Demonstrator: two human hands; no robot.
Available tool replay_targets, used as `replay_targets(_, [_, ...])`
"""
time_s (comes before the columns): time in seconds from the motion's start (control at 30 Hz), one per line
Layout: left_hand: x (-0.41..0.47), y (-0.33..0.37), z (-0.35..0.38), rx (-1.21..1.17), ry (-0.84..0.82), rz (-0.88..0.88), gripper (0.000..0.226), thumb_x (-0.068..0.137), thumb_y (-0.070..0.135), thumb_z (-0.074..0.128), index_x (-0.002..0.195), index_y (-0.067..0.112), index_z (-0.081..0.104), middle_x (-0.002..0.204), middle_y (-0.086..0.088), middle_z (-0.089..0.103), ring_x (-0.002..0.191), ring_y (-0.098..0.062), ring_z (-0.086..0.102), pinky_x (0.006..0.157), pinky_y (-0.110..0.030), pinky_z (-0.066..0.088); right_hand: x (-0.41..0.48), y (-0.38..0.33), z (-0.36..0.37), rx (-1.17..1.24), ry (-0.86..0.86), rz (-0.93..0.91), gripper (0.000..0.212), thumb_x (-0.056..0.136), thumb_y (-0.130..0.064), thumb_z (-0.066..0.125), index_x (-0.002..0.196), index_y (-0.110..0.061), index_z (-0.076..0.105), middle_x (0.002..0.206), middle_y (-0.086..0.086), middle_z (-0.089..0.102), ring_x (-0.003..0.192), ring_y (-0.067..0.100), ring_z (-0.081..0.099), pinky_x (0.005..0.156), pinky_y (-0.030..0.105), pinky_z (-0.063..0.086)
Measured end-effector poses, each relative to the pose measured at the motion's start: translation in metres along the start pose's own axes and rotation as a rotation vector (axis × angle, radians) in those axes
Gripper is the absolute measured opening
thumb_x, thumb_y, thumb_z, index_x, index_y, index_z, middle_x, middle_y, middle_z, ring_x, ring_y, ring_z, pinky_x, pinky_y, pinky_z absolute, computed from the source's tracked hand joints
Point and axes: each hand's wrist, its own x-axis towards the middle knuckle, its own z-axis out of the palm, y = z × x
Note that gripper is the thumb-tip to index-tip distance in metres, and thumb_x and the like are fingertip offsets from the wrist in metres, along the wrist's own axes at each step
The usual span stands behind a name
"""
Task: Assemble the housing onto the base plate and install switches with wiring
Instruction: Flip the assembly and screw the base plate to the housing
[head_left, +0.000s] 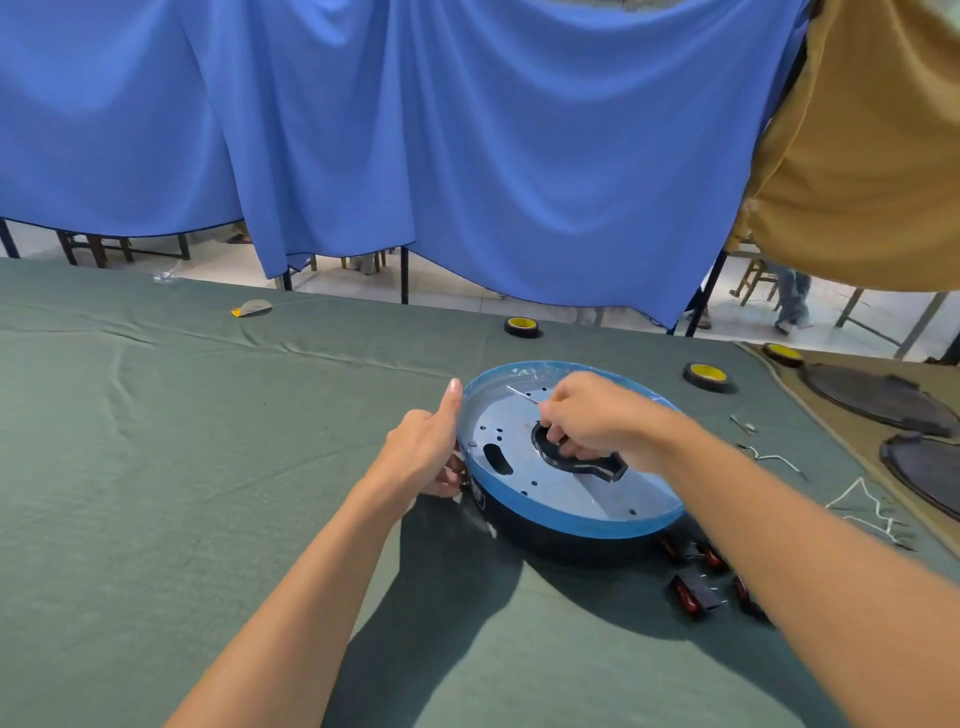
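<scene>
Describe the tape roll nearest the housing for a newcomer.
Find the round blue-rimmed housing on the green cloth. Just right of its far rim lies a black tape roll with a yellow core. The other two rolls lie farther back.

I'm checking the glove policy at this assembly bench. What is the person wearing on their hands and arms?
Nothing that shows. The left hand and right hand are bare, with no gloves, rings, watch or wristband in view. Both forearms are uncovered down to the bottom edge of the picture, so no sleeve appears. The left thumbnail looks unpainted.
</scene>
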Motion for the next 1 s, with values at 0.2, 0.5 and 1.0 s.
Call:
replay_targets(0.2, [-0.013, 0.005, 0.012, 0.018, -0.031, -0.075, 0.03, 0.088, 0.033, 0.056, 0.105, 0.008, 0.058, 0.097, -0.011, 0.068, 0.075, -0.021, 0.063, 0.065, -0.033, 0.06, 0.012, 0.005, 0.03, 0.169, 0.115, -0.006, 0.034, 0.104, -0.022, 0.036, 0.07, -0.018, 0.036, 0.066, 0.003, 0.04, 0.058, 0.017, 0.038, 0.058, 0.029, 0.033])
replay_targets(0.5, [-0.03, 0.021, 0.026, -0.264, 0.068, -0.229, 0.011, 0.09, 0.015, 0.049, 0.095, 0.009, 0.057, 0.083, -0.011, 0.056, 0.067, -0.025, 0.048, 0.059, -0.031, 0.048, 0.011, 0.016, 0.029, 0.394, 0.103, -0.037, 0.028, 0.103, -0.026, 0.037, 0.102, -0.005, 0.057, 0.08, 0.01, 0.051, 0.073, 0.02, 0.046, 0.069, 0.035, 0.041])
replay_targets(1.0, [-0.053, 0.066, 0.034, -0.428, 0.333, 0.149, 0.031, 0.085, 0.001, 0.043, 0.068, 0.016, 0.065, 0.072, -0.009, 0.064, 0.063, -0.028, 0.052, 0.057, -0.034, 0.044, -0.01, 0.037, 0.002, 0.637, 0.25, -0.133, 0.02, 0.101, -0.023, 0.045, 0.094, -0.014, 0.061, 0.093, 0.002, 0.07, 0.086, 0.015, 0.069, 0.088, 0.042, 0.055])
